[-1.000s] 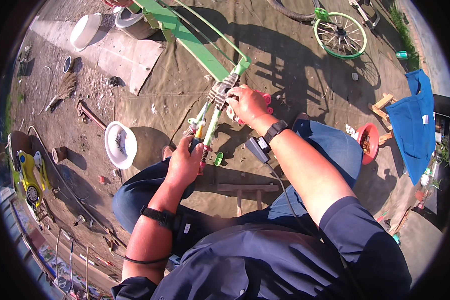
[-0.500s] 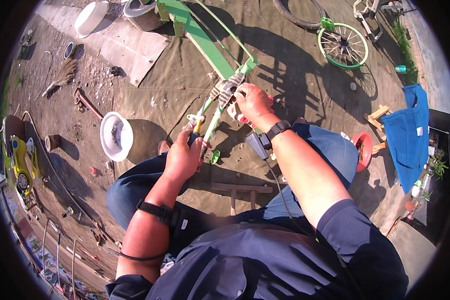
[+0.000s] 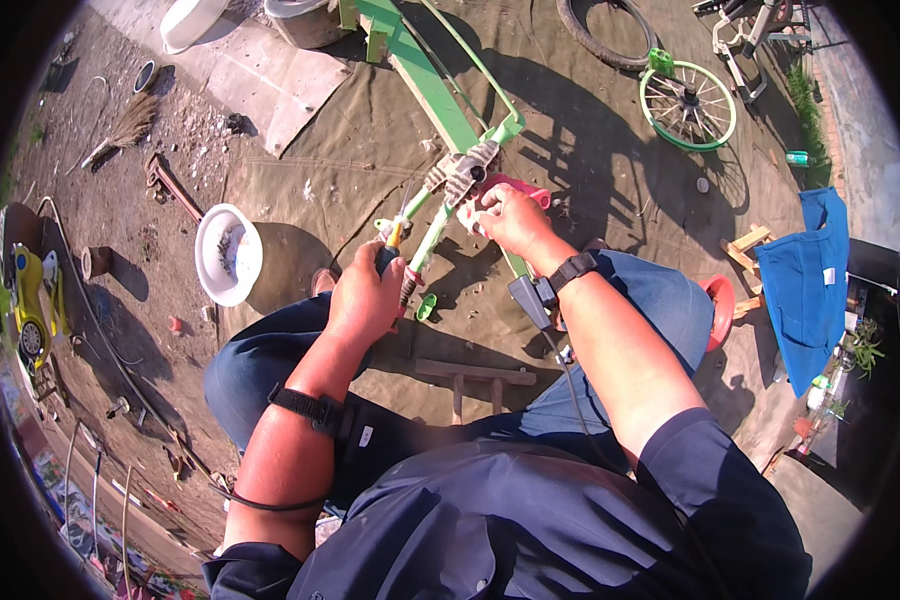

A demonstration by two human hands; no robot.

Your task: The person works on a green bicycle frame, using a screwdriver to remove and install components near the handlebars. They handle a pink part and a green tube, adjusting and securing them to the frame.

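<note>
In front of me stands a light green metal frame (image 3: 425, 88), like part of a small bicycle or trike. A dirty grey striped wrapping (image 3: 472, 172) surrounds its joint, with a dark round hole in it. My left hand (image 3: 365, 297) is closed around a screwdriver (image 3: 394, 236) with a yellow and black handle, its tip end toward the frame's lower tubes. My right hand (image 3: 517, 222) is just below the joint, fingers bent together; what they hold, if anything, is hidden. A pink-red piece (image 3: 530, 190) lies beside that hand. A small green part (image 3: 426, 307) lies below the tubes.
A white basin (image 3: 228, 256) and a red pipe wrench (image 3: 174, 188) lie to the left. A green-rimmed wheel (image 3: 688, 106) and black tyre (image 3: 602, 42) are far right. Blue cloth (image 3: 808, 290) drapes over a wooden stand. A small wooden stool (image 3: 475, 374) stands between my legs.
My right hand has come down from the wrapped joint, uncovering its dark hole and the pink-red piece. My left hand stays on the screwdriver. The view has shifted slightly.
</note>
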